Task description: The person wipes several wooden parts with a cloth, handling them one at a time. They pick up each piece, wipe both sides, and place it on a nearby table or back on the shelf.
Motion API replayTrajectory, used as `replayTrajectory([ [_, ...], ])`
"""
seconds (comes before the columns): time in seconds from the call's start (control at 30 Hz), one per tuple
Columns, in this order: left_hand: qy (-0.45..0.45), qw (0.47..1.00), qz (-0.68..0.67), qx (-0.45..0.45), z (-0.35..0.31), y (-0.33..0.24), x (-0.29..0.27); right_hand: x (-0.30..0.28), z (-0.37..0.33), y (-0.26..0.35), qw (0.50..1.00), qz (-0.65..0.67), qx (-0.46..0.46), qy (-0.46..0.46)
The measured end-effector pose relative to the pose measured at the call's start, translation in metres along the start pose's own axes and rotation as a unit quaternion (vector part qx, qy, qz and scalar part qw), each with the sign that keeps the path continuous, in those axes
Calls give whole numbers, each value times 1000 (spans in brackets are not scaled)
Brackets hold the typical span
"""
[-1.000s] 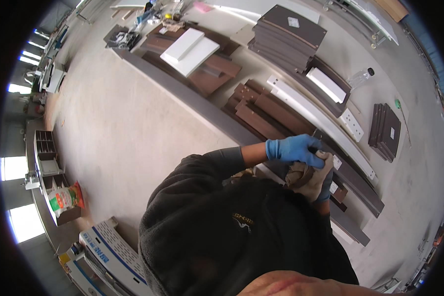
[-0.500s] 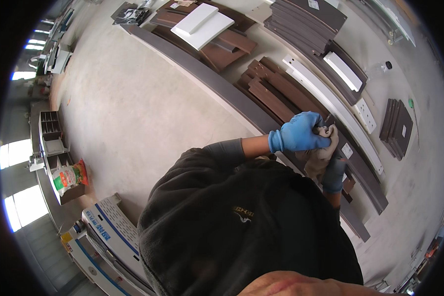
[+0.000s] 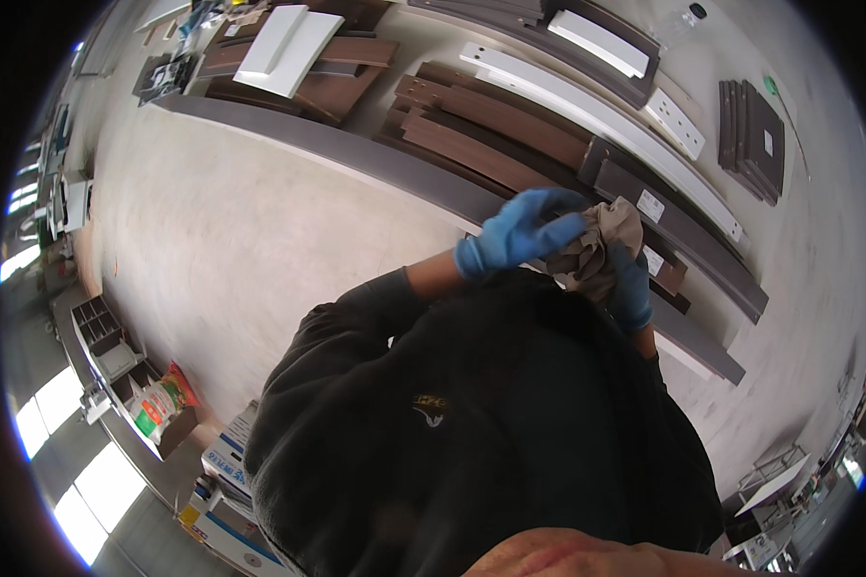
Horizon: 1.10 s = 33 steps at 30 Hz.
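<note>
While the right hand (image 3: 631,290) grips the crumpled tan fabric (image 3: 610,236), the left hand (image 3: 525,233), fingers parted, lies just left of it.

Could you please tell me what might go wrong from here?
The crumpled tan bundle bulges loosely past the fingers of the gloved right hand, so it could slip or unfold.

The long brown boards lie unevenly over one another; a knock might shift or scratch them.

The white board rests on brown panels with no fastening visible, so it could slide if they are bumped.
</note>
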<state>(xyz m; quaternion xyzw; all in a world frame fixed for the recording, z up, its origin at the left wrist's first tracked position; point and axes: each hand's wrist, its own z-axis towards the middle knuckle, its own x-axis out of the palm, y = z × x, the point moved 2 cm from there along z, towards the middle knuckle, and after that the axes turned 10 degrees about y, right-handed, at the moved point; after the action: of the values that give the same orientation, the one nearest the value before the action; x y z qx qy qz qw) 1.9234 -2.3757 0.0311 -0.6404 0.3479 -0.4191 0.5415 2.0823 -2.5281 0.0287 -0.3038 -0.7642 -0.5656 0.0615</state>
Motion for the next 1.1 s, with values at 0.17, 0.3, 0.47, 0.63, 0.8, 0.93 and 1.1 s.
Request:
replayTrajectory([
  [0.17, -45, 900, 433, 19, -1, 39, -58, -33, -6, -4, 998, -25, 1, -50],
  [0.3, -11, 773, 634, -25, 15, 64, -100, -73, -17, -7, 995, -44, -12, -92],
  [0.47, 108, 731, 673, 0, 47, 84, -112, -135, -43, -12, 968, -106, -49, -222],
  [0.63, 210, 690, 692, -41, 63, 88, -115, -193, -79, -34, 884, -309, -79, -341],
  [0.8, 261, 655, 707, -53, 78, 87, -116, -209, -96, -54, 878, -340, -77, -327],
  [0.93, 269, 691, 671, -21, 93, 84, -124, -197, -95, -51, 830, -438, -115, -324],
  [1.1, 243, 725, 643, 26, 96, 69, -130, -188, -98, -36, 832, -411, -129, -351],
])
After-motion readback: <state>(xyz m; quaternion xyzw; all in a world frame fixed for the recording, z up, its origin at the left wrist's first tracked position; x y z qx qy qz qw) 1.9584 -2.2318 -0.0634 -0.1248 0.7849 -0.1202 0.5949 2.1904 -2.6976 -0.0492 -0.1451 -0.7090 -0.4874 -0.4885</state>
